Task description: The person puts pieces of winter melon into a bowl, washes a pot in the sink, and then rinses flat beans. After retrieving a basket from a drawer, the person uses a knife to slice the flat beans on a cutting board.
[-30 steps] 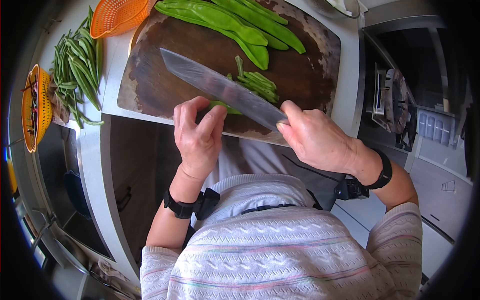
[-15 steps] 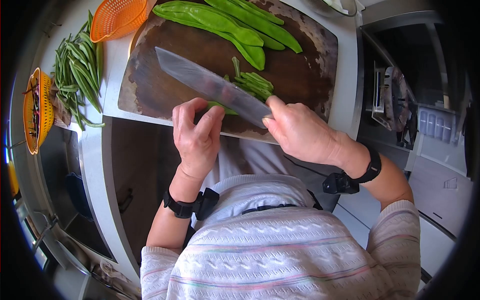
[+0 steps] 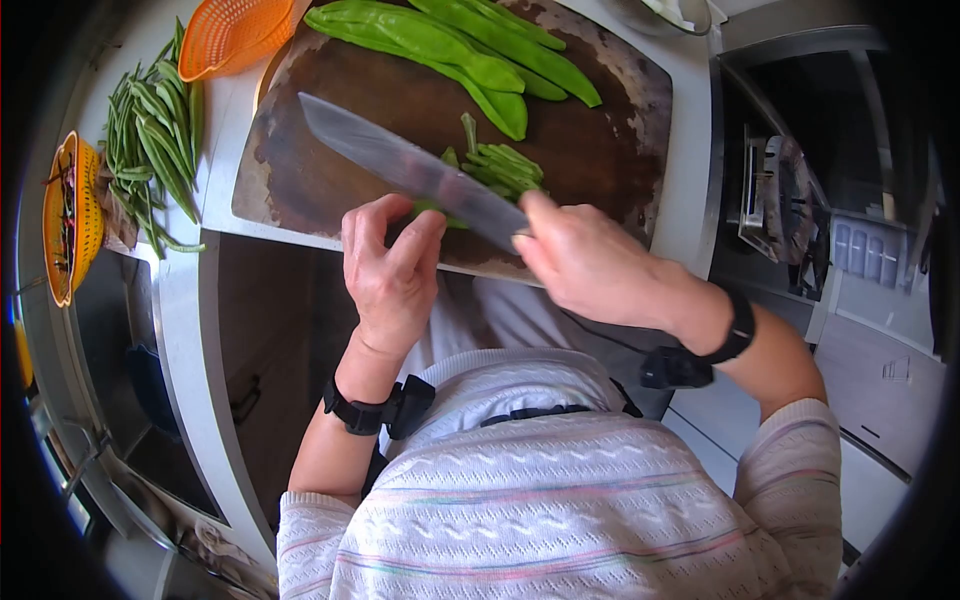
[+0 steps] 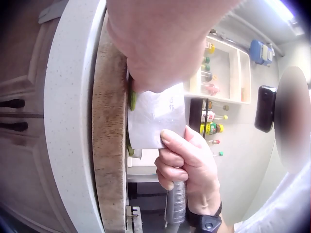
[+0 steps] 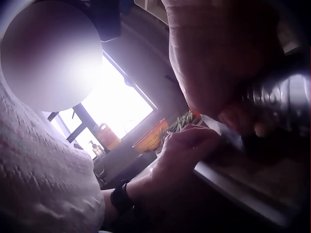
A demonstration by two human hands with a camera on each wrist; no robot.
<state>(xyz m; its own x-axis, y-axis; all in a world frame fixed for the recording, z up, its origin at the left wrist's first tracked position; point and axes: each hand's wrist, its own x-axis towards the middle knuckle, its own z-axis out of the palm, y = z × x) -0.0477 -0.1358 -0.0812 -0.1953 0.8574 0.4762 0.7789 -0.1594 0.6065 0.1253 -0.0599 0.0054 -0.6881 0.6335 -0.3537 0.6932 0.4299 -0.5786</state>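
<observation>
In the head view my right hand (image 3: 600, 260) grips a cleaver (image 3: 375, 150), its broad blade slanting up and left over the cutting board (image 3: 330, 100). The left wrist view shows the cleaver's ribbed metal handle (image 4: 176, 208) in the fist, thumb on the blade. My left hand (image 3: 388, 270) has curled fingertips at the board's near edge, holding down a flat green bean (image 3: 455, 222) beside the blade; the hand and blade hide much of it. Cut bean strips (image 3: 505, 168) lie just beyond the blade. Whole flat beans (image 3: 430, 40) lie along the board's far side.
Thin green beans (image 3: 155, 120) are heaped on the counter to the left. An orange basket (image 3: 235, 40) stands by the board's far left corner, and a yellow basket (image 3: 88, 225) with dark red contents is farther left. A bowl (image 3: 690, 15) is at the far right.
My right hand and the cleaver have shifted left, towards the left hand. The left hand keeps nearly the same place on the bean.
</observation>
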